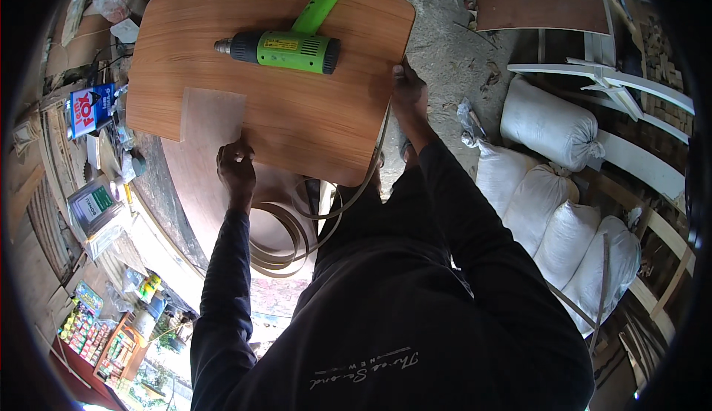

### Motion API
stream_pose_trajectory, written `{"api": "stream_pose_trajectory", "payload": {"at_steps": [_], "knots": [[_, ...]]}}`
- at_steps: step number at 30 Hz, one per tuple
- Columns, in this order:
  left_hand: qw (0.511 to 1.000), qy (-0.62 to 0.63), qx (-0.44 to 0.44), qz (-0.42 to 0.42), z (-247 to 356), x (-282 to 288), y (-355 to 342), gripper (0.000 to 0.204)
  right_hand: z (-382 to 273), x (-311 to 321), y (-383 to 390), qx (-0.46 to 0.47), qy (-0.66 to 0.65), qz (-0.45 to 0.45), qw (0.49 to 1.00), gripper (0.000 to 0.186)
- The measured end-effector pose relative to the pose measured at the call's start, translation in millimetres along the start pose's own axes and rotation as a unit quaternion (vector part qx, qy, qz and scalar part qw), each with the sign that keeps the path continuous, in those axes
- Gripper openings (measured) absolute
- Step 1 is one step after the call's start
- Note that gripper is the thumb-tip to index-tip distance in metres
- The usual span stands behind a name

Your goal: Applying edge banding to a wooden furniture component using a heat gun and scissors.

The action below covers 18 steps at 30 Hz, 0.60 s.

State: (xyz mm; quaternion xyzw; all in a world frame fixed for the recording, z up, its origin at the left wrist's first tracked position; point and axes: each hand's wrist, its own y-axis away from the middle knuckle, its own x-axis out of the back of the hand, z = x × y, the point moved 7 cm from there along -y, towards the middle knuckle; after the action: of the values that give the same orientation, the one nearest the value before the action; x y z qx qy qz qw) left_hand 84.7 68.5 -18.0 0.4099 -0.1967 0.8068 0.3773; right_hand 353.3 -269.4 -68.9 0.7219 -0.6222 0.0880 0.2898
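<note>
A wood-grain tabletop (297, 126) with rounded corners lies before me. On it rests a green and black heat gun (285, 49), nozzle to the left. My right hand (410, 92) is closed at the board's right edge, against a thin edge banding strip (377, 148). That strip hangs from the edge and runs down into a loose coil (278, 257) near my legs. My left hand (237, 170) has curled fingers at the board's near edge, beside a pale rectangular patch (213, 113) that looks like a notch. Whatever its fingers hold, if anything, is hidden.
Beneath the tabletop is a pinkish panel (189, 177). Stuffed white sacks (552, 122) stand on the right by pale wooden frames (630, 85). Left are a blue and white can (91, 109), a second metal can (96, 207) and wood scraps. Concrete floor (452, 55) lies beyond the right edge.
</note>
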Motion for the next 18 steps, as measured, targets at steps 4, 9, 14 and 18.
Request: {"api": "stream_pose_trajectory", "payload": {"at_steps": [4,9,14,18], "knots": [[1.0,-0.001,-0.006,0.007,-4,1,1,0.016,-9,0,5,-0.034,-0.094,-0.027,0.995,0.04],[0.999,-0.029,-0.034,0.011,6,1,-1,0.013,-17,4,3,-0.02,-0.001,-0.018,1.0,0.032],[0.998,-0.045,-0.019,-0.042,-7,-1,5,0.019,9,-10,53,0.056,0.06,-0.019,0.996,0.028],[0.994,-0.098,-0.009,-0.04,21,-3,13,0.043,12,-12,82,0.06,0.084,-0.062,0.993,0.03]]}}
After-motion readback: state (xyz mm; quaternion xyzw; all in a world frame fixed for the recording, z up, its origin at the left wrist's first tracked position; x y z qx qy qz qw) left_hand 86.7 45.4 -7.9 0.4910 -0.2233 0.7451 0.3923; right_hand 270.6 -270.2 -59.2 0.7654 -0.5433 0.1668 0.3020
